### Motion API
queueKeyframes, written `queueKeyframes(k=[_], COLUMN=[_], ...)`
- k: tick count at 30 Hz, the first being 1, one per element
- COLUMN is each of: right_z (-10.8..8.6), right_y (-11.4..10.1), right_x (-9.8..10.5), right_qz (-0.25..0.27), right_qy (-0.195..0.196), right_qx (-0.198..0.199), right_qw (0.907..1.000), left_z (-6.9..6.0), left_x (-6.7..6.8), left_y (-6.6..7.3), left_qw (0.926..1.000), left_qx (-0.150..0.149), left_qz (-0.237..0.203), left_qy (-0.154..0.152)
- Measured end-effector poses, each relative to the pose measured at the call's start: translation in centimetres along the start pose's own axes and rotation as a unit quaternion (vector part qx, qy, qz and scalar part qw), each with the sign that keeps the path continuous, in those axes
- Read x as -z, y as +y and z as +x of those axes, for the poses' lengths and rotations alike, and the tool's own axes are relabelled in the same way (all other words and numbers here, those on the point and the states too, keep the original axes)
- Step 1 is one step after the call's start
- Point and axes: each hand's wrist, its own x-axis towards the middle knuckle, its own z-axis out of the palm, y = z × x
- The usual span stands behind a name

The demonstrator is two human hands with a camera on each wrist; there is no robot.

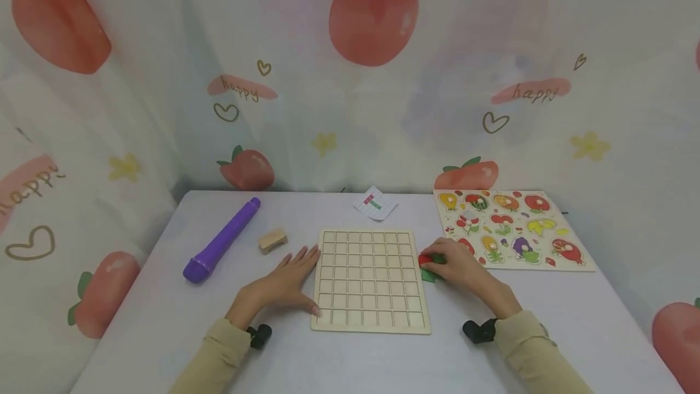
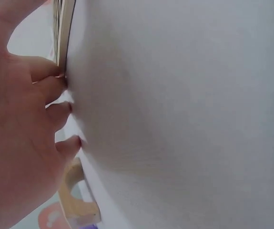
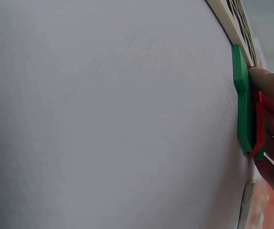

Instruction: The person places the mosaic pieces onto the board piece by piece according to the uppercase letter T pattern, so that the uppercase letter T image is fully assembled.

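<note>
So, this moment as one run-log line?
left grip: spread, touching grid board | right grip: holding red piece beside grid board | grid board: cells empty

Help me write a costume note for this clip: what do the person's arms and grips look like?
The left sleeve and right sleeve are plain beige, ending near the wrists. A small black device shows beside the left one, a second black device beside the right. The left grip and right grip are ungloved; no rings or cables show.
</note>
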Motion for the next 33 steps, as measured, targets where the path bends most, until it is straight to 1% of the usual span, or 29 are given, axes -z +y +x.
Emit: queueKeyframes(k=[3, 7, 9, 12, 17, 19, 22, 28, 33], right_z=[0.0, 0.2, 0.4, 0.7, 1.5, 1.9, 2.6, 4.3, 5.4], right_y=[0.0, -0.3, -0.5, -0.9, -1.6, -1.9, -2.6, -4.1, -4.7], right_x=[0.1, 0.2, 0.3, 0.4, -0.1, -0.4, -0.9, -1.8, -2.5], right_qz=[-0.008, -0.020, -0.021, -0.005, 0.026, 0.032, 0.041, 0.058, 0.060], right_qy=[0.006, 0.010, 0.012, 0.015, 0.025, 0.027, 0.030, 0.020, 0.015], right_qx=[0.006, 0.011, 0.010, 0.005, 0.023, 0.029, 0.028, 0.033, 0.043], right_qw=[0.9999, 0.9997, 0.9997, 0.9999, 0.9991, 0.9987, 0.9983, 0.9976, 0.9971], left_z=[0.2, 0.2, 0.2, 0.5, 0.9, 0.9, 0.8, 0.6, 0.5], left_x=[0.2, 0.4, 0.4, 0.4, 0.4, 0.5, 0.6, 0.6, 0.7], left_y=[0.2, 0.2, 0.2, 0.3, 0.5, 0.6, 0.8, 0.9, 1.2], left_qw=[1.0000, 0.9999, 1.0000, 1.0000, 0.9999, 0.9998, 0.9998, 0.9997, 0.9994], left_qx=[0.002, 0.004, 0.004, 0.004, 0.009, 0.012, 0.014, 0.013, 0.018], left_qz=[-0.003, -0.009, -0.005, 0.000, -0.004, -0.006, -0.007, -0.016, -0.027], left_qy=[-0.001, -0.004, -0.005, -0.005, -0.010, -0.011, -0.012, -0.011, -0.012])
